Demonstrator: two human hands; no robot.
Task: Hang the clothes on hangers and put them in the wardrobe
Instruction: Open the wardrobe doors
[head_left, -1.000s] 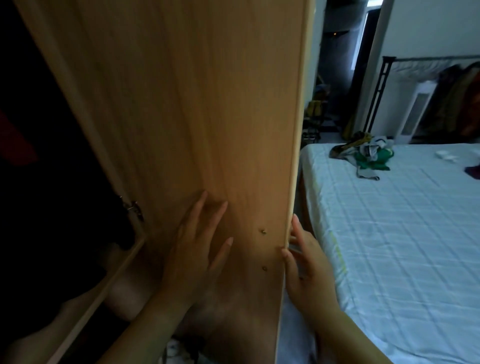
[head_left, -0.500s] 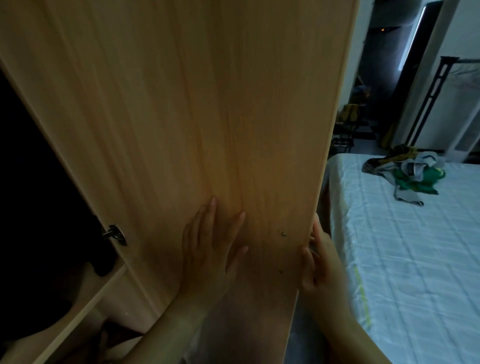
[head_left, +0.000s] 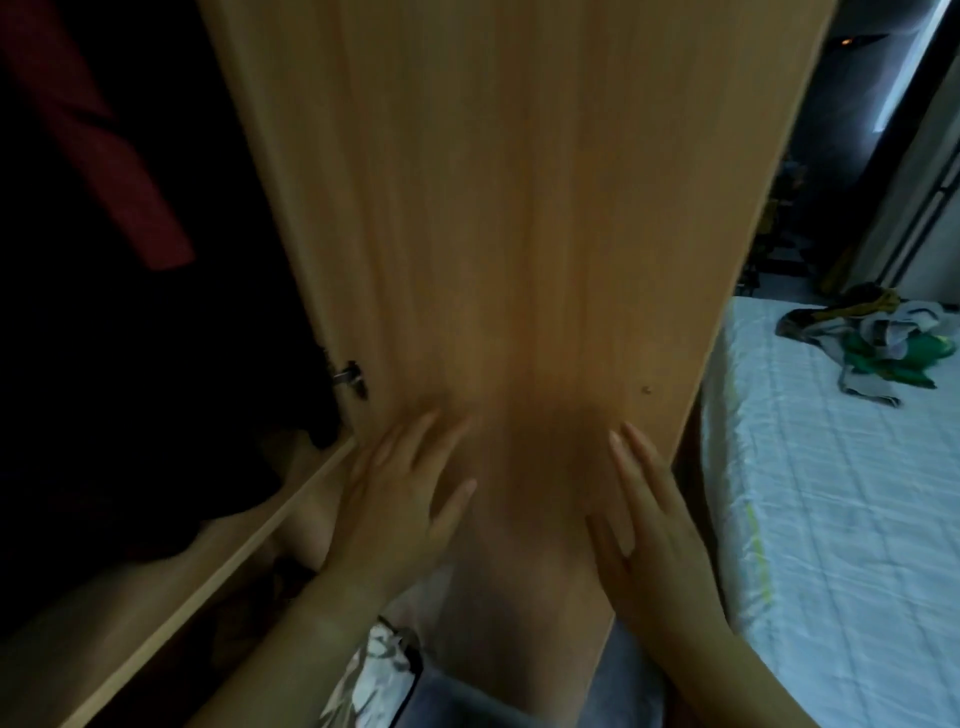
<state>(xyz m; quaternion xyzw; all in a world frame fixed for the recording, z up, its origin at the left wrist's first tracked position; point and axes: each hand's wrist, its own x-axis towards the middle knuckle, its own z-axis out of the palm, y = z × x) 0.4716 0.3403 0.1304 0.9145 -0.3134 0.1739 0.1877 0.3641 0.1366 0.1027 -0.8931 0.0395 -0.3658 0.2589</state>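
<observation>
"Two hands, both on the door. Start at the left: what is in there?"

"An open wooden wardrobe (head_left: 306, 525), dark inside. A red garment (head_left: 104, 140) shows as a slanted strip near the top left. Below it are dark clothes, too dim to tell apart. A pale wooden shelf (head_left: 208, 587) runs under them. A small metal hinge (head_left: 349, 375) sits where the light wood-grain door (head_left: 519, 234) meets the cabinet."

"And the left hand?"

"The left hand (head_left: 400, 499) lies flat on the lower part of the door, below the hinge and just right of the shelf's end. Its fingers are straight and spread, and it holds nothing. It is blurred."

"The right one?"

"The right hand (head_left: 649, 514) lies against the same panel near its right edge. Its fingers are straight, close together and pointing up, with nothing in them. A small screw head (head_left: 645, 388) sits in the wood just above the fingertips."

"So where are the clothes?"

"The ones in the wardrobe are left of the left hand and apart from it. Past the door's right edge is a bed with a pale checked sheet (head_left: 831, 519). On its far part lies a crumpled heap of green, grey and yellowish clothes (head_left: 883, 338), well apart from the right hand. Neither hand touches it."

"Anything lower down?"

"Black-and-white patterned fabric (head_left: 384, 665) shows between the forearms."
</observation>
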